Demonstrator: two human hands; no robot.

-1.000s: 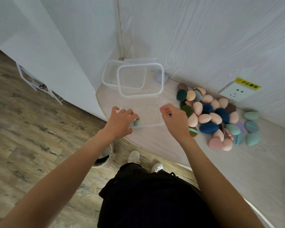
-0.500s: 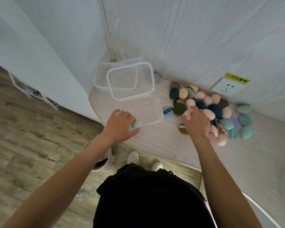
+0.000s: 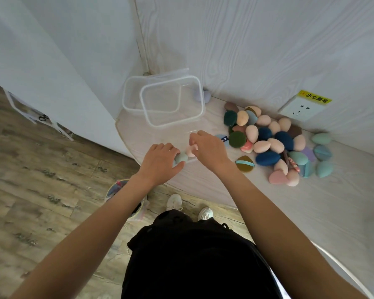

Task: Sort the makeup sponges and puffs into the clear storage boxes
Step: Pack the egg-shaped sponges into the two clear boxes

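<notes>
From the head view, your left hand (image 3: pixel 160 161) has its fingers curled round a pale green sponge (image 3: pixel 181 157), held at the near edge of the low clear storage box (image 3: pixel 192 134) that sits just in front of the stacked clear boxes (image 3: pixel 173 102) in the corner. Half a second ago your right hand (image 3: pixel 209 149) was reaching into the sponge pile (image 3: pixel 274 143) to the right of that low box; now it has swung back over the box, and a pale pink sponge (image 3: pixel 190 151) shows just beneath its fingers, beside the green one. Whether that grip is closed on the pink sponge or has already let it go, you cannot tell from here, since the fingers hide the contact.

So the change counts as one more piece brought from the pile to the box. Most of the sorting lies ahead: the pile on the worktop is large, with a blue labelled puff (image 3: pixel 221 138) and an olive puff with a teal strap (image 3: pixel 244 163) lying loose between it and the box. The stacked boxes look empty.
</notes>
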